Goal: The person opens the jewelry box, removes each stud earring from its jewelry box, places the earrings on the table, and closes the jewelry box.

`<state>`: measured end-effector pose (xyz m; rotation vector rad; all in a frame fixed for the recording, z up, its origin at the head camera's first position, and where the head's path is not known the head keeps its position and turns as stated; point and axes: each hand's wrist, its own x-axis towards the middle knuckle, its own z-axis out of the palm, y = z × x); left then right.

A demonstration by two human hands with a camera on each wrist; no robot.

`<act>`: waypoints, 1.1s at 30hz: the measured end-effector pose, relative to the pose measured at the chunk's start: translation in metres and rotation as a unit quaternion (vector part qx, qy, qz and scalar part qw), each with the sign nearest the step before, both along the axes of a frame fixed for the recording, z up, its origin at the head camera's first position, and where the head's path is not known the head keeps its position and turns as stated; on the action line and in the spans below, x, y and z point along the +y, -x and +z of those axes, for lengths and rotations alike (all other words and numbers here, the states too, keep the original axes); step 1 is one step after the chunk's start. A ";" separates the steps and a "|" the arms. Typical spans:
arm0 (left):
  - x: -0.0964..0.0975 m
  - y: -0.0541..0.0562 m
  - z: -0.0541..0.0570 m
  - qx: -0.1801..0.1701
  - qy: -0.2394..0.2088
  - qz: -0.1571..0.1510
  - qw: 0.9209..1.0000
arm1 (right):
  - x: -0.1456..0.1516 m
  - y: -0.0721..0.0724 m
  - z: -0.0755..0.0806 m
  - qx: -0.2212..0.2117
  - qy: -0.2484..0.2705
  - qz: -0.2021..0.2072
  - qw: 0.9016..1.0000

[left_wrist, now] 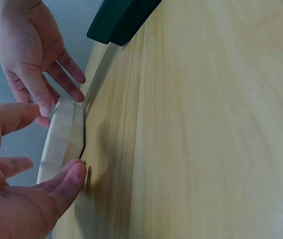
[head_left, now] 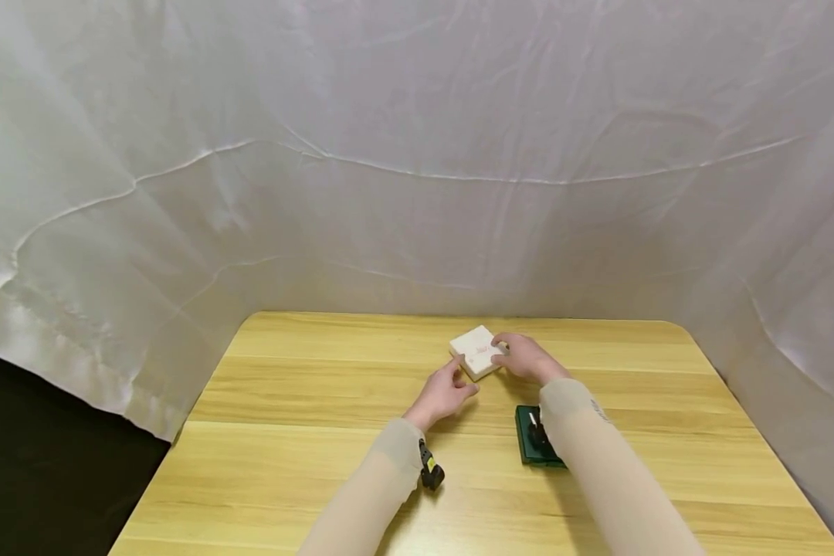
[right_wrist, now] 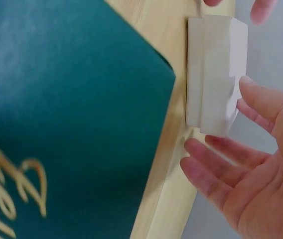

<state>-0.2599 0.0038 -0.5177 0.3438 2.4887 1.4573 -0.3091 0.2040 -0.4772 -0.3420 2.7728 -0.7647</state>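
Observation:
A small white box (head_left: 474, 352) with faint red lettering on its lid lies toward the back of the wooden table. My left hand (head_left: 441, 392) is at its near left side, fingers spread and fingertips right at the edge. In the left wrist view, that hand's fingers (left_wrist: 69, 181) reach along the side of the box (left_wrist: 62, 137). From the far right, my right hand (head_left: 523, 355) reaches the same box, its fingers loosely extended. The right wrist view shows the right hand (right_wrist: 258, 159) with one fingertip over the lid and other fingers low beside the box (right_wrist: 213, 74).
A dark green box (head_left: 528, 440) stands on the table (head_left: 285, 463) beneath my right forearm, partly hidden by it. Gold script shows on the green box (right_wrist: 81, 99) in the right wrist view. Pale fabric (head_left: 417, 224) hangs behind the table.

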 end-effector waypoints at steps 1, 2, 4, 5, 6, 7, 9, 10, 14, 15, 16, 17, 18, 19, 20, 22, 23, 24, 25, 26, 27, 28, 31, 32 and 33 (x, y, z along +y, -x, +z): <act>0.000 0.000 0.000 -0.001 -0.001 -0.001 1.000 | -0.001 0.000 0.000 -0.003 0.002 -0.001 1.000; 0.000 0.001 -0.001 -0.003 -0.004 -0.002 1.000 | -0.002 -0.001 0.000 -0.005 0.004 -0.002 1.000; 0.000 0.001 -0.001 -0.012 -0.011 -0.003 1.000 | -0.003 -0.001 0.000 -0.009 0.006 -0.004 1.000; 0.000 0.001 -0.001 -0.016 -0.013 -0.003 1.000 | -0.004 -0.001 0.001 -0.010 0.008 -0.005 1.000; 0.000 0.001 -0.002 -0.020 -0.016 -0.004 1.000 | -0.004 -0.001 0.001 -0.012 0.009 -0.009 1.000; 0.000 0.001 -0.002 -0.023 -0.020 -0.004 1.000 | -0.005 -0.001 0.001 -0.011 0.010 -0.010 1.000; 0.000 0.002 -0.002 -0.025 -0.027 -0.006 0.999 | -0.006 -0.001 0.000 -0.009 0.009 -0.011 1.000; 0.000 0.002 -0.002 -0.024 -0.030 -0.007 0.999 | -0.006 -0.001 0.000 -0.009 0.009 -0.012 1.000; 0.001 0.003 -0.003 -0.007 -0.039 -0.009 0.999 | -0.008 -0.002 0.000 -0.008 0.008 -0.016 1.000; 0.001 0.003 -0.002 -0.004 -0.039 -0.009 0.999 | -0.008 -0.002 0.000 -0.008 0.008 -0.015 1.000; 0.001 0.003 -0.002 -0.002 -0.039 -0.009 0.999 | -0.009 -0.003 0.000 -0.008 0.008 -0.016 1.000; 0.001 0.002 -0.002 -0.002 -0.037 -0.007 0.999 | -0.010 -0.003 0.000 -0.007 0.008 -0.016 1.000; 0.001 0.002 -0.001 -0.003 -0.036 -0.007 0.999 | -0.011 -0.004 0.001 -0.005 0.008 -0.017 1.000; 0.000 0.001 -0.001 -0.007 -0.036 -0.006 0.999 | -0.012 -0.004 0.001 -0.005 0.008 -0.018 1.000; 0.001 -0.001 0.000 -0.010 -0.035 -0.004 0.999 | -0.012 -0.005 0.001 -0.005 0.008 -0.018 1.000; 0.001 -0.003 0.001 -0.014 -0.036 0.001 0.999 | -0.014 -0.007 0.001 -0.006 0.009 -0.022 1.000; 0.000 -0.005 0.002 -0.016 -0.037 0.005 0.999 | -0.015 -0.008 0.001 -0.008 0.011 -0.024 1.000; 0.000 -0.006 0.003 -0.017 -0.040 0.009 0.999 | -0.016 -0.009 0.001 -0.012 0.013 -0.027 0.999; 0.000 -0.008 0.004 -0.017 -0.042 0.014 0.999 | -0.018 -0.010 0.001 -0.015 0.016 -0.028 0.999; 0.000 -0.010 0.005 -0.018 -0.045 0.018 0.999 | -0.019 -0.012 0.000 -0.017 0.018 -0.030 0.999; -0.001 -0.011 0.005 -0.018 -0.048 0.023 0.998 | -0.020 -0.013 0.000 -0.018 0.022 -0.031 0.999; -0.002 -0.013 0.006 -0.016 -0.051 0.027 0.998 | -0.022 -0.015 0.000 -0.021 0.026 -0.033 0.999; -0.005 -0.016 0.006 -0.012 -0.064 0.036 0.997 | -0.027 -0.021 -0.001 -0.010 0.028 -0.032 0.999; -0.007 -0.017 0.005 -0.012 -0.069 0.038 0.997 | -0.028 -0.023 0.000 -0.004 0.026 -0.031 0.999; -0.008 -0.018 0.005 -0.012 -0.074 0.041 0.996 | -0.030 -0.025 0.000 -0.001 0.026 -0.033 0.999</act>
